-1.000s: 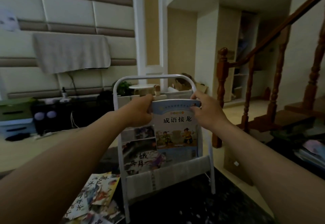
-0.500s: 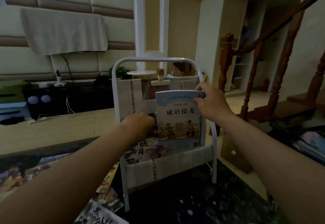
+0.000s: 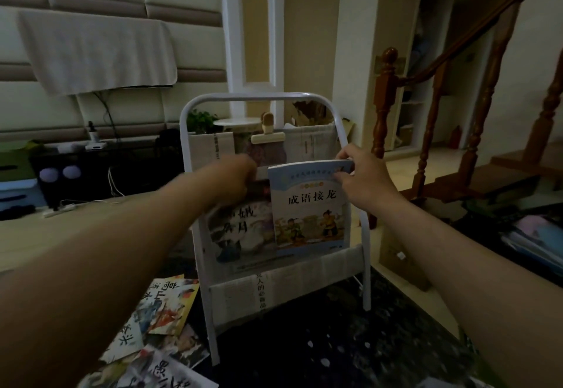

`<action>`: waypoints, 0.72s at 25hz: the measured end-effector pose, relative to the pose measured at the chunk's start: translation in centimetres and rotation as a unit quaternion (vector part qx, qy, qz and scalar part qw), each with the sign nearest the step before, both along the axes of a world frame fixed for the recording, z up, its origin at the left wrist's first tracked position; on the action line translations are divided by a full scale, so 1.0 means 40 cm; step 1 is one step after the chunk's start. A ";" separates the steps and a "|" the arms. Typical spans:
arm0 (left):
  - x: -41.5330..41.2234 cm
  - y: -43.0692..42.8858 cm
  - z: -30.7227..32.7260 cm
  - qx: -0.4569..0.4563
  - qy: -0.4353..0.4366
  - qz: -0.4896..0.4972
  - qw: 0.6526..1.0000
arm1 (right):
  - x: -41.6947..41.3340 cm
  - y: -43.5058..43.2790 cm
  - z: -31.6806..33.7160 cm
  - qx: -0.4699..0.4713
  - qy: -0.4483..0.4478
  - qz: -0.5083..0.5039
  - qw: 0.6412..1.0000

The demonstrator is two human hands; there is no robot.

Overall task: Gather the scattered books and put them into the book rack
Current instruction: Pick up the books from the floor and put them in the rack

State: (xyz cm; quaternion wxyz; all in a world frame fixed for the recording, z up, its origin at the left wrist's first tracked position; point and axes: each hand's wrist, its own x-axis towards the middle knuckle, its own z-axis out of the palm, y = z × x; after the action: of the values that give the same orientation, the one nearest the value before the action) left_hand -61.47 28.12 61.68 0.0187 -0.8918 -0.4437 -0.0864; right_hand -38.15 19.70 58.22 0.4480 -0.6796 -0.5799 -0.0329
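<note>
A white metal book rack [image 3: 259, 97] with fabric pockets stands on a dark table. In its lower pocket, on the right, a blue book [image 3: 309, 214] with a cartoon cover stands upright. My right hand [image 3: 364, 179] pinches that book's top right corner. To its left in the same pocket stands a picture book [image 3: 240, 230]. My left hand [image 3: 233, 180] is blurred at that picture book's top edge, and its grip is unclear. Several loose picture books [image 3: 166, 305] lie scattered on the table at the rack's lower left.
A wooden clip [image 3: 268, 137] sits on the rack's upper pocket. The dark speckled table [image 3: 335, 345] extends in front of the rack. A wooden stair railing [image 3: 385, 95] rises at the right, with a pile of items [image 3: 536, 235] below it.
The blue book has sunk into the lower pocket. My left hand let go of its top left corner and moved to the picture book beside it. My right hand keeps its corner hold.
</note>
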 end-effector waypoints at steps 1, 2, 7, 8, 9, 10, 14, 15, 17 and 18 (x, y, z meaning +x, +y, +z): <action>-0.002 0.004 0.046 0.011 -0.022 -0.001 1.000 | -0.006 0.003 -0.009 -0.005 0.004 0.003 1.000; -0.005 0.008 0.089 0.024 -0.042 0.002 0.999 | -0.015 0.008 -0.018 -0.011 0.007 0.006 1.000; -0.012 0.011 0.232 0.111 -0.153 -0.009 0.982 | -0.104 0.056 -0.078 -0.046 0.040 0.045 0.997; -0.014 0.012 0.243 0.130 -0.162 -0.010 0.978 | -0.125 0.066 -0.089 -0.058 0.046 0.056 0.996; -0.016 0.014 0.250 0.142 -0.165 -0.010 0.976 | -0.146 0.076 -0.101 -0.069 0.050 0.068 0.994; -0.019 0.017 0.251 0.151 -0.165 -0.011 0.975 | -0.165 0.086 -0.113 -0.078 0.055 0.080 0.992; -0.029 0.043 0.231 0.160 -0.134 -0.007 0.978 | -0.210 0.112 -0.145 -0.085 0.050 0.091 0.991; -0.031 0.049 0.226 0.158 -0.130 -0.004 0.979 | -0.214 0.118 -0.148 -0.086 0.047 0.089 0.991; -0.034 0.056 0.217 0.154 -0.126 -0.003 0.980 | -0.219 0.126 -0.149 -0.090 0.051 0.092 0.990; -0.034 0.059 0.213 0.152 -0.126 -0.005 0.980 | -0.222 0.129 -0.148 -0.091 0.056 0.095 0.990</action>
State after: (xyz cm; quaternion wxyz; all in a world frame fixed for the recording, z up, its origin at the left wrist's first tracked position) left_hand -62.82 30.49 70.21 0.0977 -0.8626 -0.4201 -0.2645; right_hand -47.03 24.87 52.28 0.4167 -0.6603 -0.6166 0.1009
